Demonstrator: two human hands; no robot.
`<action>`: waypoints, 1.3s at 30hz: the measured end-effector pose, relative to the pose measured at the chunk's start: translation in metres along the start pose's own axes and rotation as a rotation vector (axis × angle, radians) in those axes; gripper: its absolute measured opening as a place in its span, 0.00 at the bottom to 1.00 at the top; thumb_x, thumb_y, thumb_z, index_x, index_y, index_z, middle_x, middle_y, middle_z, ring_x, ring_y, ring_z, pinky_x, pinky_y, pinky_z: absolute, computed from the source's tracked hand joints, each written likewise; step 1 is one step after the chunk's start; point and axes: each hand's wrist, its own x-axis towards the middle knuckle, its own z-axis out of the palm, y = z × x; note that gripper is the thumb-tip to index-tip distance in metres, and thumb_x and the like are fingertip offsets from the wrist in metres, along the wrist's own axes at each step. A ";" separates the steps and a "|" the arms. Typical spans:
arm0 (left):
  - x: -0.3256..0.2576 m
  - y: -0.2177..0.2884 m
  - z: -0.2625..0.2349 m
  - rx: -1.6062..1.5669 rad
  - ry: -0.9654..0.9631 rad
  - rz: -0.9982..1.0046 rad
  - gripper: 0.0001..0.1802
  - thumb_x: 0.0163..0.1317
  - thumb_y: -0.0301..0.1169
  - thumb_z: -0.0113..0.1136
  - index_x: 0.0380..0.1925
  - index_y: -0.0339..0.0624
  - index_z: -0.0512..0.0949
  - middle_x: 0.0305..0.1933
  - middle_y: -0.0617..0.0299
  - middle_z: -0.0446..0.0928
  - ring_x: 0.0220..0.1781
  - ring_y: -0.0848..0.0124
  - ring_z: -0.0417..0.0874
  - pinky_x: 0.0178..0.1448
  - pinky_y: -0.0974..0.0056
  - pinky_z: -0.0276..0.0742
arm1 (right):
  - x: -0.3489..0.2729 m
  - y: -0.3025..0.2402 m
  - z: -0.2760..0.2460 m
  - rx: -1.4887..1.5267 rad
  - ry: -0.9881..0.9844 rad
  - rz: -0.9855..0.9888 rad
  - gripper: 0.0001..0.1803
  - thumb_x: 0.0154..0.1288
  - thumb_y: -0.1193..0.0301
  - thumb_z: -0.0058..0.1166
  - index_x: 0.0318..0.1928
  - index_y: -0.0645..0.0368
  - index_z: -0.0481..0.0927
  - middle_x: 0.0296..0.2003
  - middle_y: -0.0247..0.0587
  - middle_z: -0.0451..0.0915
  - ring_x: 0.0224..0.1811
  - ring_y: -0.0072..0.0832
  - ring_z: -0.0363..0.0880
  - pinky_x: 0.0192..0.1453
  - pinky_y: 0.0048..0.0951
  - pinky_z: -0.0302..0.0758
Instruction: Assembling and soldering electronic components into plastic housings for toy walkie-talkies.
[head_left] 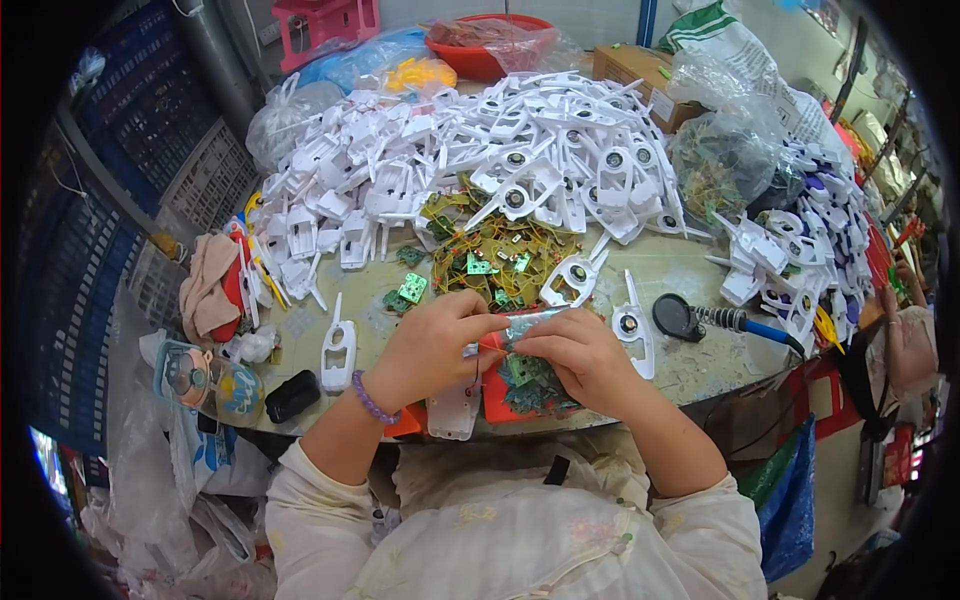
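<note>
Likely mid-run: left hand (436,340) and right hand (592,360) meet at centre, fingers curled by a red wire (489,347), opening and hold hidden, can't tell; green boards (534,384) sit loose in red tray (494,398) below, white casings (420,150) heaped upper centre, finished share unclear.

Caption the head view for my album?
Left hand and right hand close together over a red container of green circuit boards, before heaped white plastic casings.
</note>
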 end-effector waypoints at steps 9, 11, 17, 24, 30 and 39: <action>0.014 -0.005 0.011 -0.006 0.021 -0.018 0.17 0.46 0.29 0.69 0.39 0.44 0.80 0.36 0.60 0.75 0.35 0.61 0.79 0.39 0.61 0.76 | -0.006 0.001 0.006 -0.209 -0.086 -0.043 0.14 0.52 0.74 0.51 0.41 0.55 0.80 0.40 0.34 0.79 0.44 0.32 0.75 0.52 0.36 0.69; 0.011 -0.013 0.004 0.041 0.089 -0.100 0.12 0.53 0.27 0.63 0.39 0.44 0.80 0.37 0.57 0.75 0.37 0.57 0.79 0.40 0.59 0.75 | -0.005 0.003 0.006 -0.232 -0.104 -0.019 0.14 0.53 0.73 0.50 0.41 0.54 0.79 0.40 0.35 0.79 0.44 0.33 0.75 0.52 0.36 0.69; -0.037 0.001 -0.022 0.108 0.025 -0.381 0.08 0.56 0.24 0.58 0.36 0.38 0.80 0.37 0.53 0.79 0.40 0.57 0.80 0.43 0.59 0.74 | -0.005 0.005 0.006 -0.130 -0.012 0.032 0.20 0.47 0.82 0.56 0.43 0.55 0.80 0.43 0.38 0.79 0.46 0.40 0.75 0.51 0.39 0.72; -0.065 0.046 0.018 -0.291 0.242 -0.488 0.34 0.47 0.31 0.71 0.55 0.40 0.68 0.45 0.56 0.76 0.43 0.63 0.78 0.48 0.61 0.74 | 0.006 -0.007 0.011 -0.043 0.085 -0.009 0.18 0.46 0.79 0.60 0.41 0.55 0.80 0.42 0.37 0.78 0.47 0.40 0.75 0.50 0.39 0.73; -0.059 0.049 0.035 -0.458 0.371 -0.550 0.24 0.50 0.28 0.69 0.48 0.38 0.73 0.37 0.58 0.78 0.38 0.66 0.79 0.44 0.63 0.74 | 0.026 -0.022 0.020 -0.094 -0.036 -0.036 0.20 0.46 0.73 0.60 0.44 0.54 0.79 0.54 0.42 0.72 0.59 0.44 0.67 0.60 0.45 0.65; -0.059 0.040 0.031 -0.294 0.394 -0.383 0.09 0.51 0.24 0.66 0.34 0.38 0.81 0.31 0.59 0.82 0.34 0.65 0.80 0.38 0.64 0.72 | 0.021 -0.024 0.016 -0.159 0.002 -0.064 0.13 0.43 0.73 0.64 0.34 0.54 0.77 0.51 0.41 0.73 0.58 0.47 0.68 0.57 0.50 0.67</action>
